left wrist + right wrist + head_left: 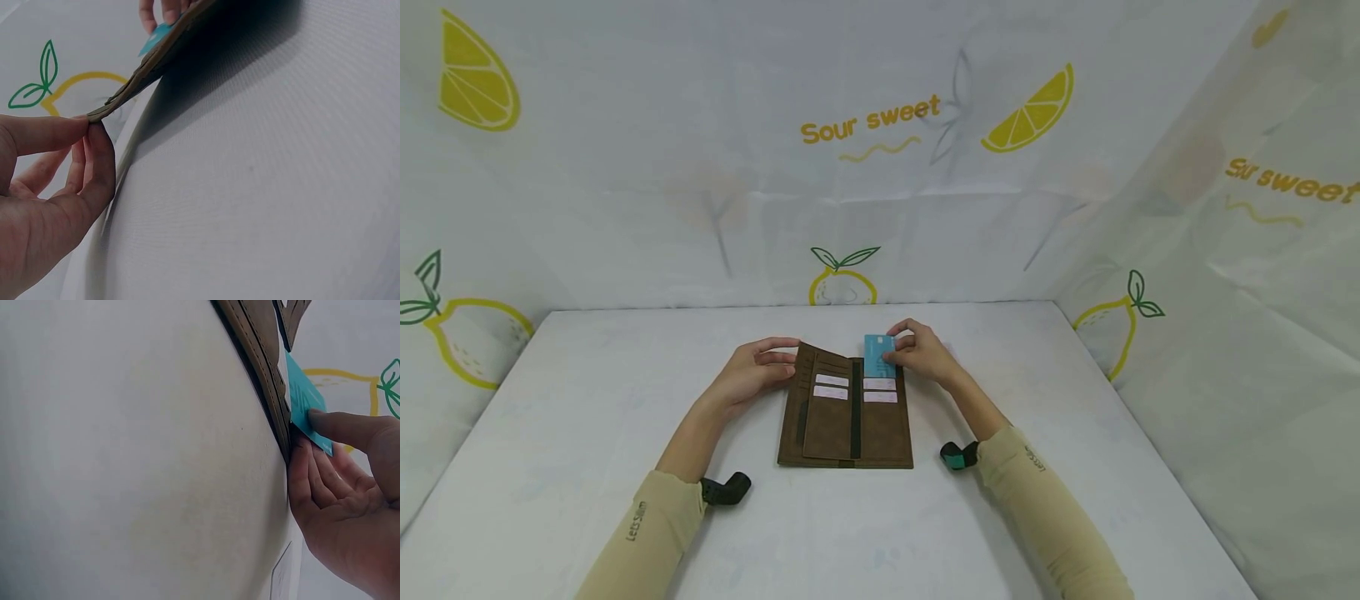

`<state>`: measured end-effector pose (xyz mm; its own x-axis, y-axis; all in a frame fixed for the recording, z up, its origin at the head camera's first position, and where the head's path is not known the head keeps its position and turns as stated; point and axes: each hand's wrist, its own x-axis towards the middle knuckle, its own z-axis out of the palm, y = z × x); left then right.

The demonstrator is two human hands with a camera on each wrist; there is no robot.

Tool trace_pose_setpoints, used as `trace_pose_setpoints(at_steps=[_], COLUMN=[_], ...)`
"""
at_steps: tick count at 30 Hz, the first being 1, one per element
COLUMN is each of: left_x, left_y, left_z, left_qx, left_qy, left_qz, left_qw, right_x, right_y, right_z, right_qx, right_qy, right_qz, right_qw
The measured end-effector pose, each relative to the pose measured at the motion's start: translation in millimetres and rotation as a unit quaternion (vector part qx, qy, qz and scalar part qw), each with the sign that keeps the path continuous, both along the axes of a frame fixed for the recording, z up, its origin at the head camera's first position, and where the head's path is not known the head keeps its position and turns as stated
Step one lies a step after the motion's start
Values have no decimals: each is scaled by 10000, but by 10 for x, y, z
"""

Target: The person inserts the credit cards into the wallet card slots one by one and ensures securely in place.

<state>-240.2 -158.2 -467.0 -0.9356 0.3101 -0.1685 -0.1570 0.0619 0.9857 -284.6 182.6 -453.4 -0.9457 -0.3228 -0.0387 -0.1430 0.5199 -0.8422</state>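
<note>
A brown wallet [880,433] lies unfolded on the white table, with pale slips showing in the card slots of both halves. My left hand [754,373] pinches the upper left corner of the wallet between thumb and fingers; in the left wrist view that edge [128,90] is lifted off the table. My right hand [925,354] pinches a blue card [878,354] at the top of the wallet's right half. The right wrist view shows the thumb on the face of the card [303,394], whose lower part meets the wallet's slots; how deep it sits is hidden.
The white table [625,400] ends at a cloth backdrop [700,125] printed with lemons behind and at the right. A flat card-like thing [282,572] lies near the right hand. Black camera mounts [727,489] are strapped to both wrists.
</note>
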Motion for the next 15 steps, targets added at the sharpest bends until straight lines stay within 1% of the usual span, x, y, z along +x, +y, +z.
trace_pose_setpoints(at_steps=[8,15], left_x=[-7,-8], left_y=[10,12], left_z=[-7,-14], left_qx=[-23,-61], left_qy=[36,77], left_qz=[9,17], left_qw=[10000,10000], right_x=[2,-8], right_y=[24,37], right_z=[-10,-29], right_qx=[-107,33], right_qy=[-174,-112], right_qz=[-110,-151], right_qw=[9997,9998])
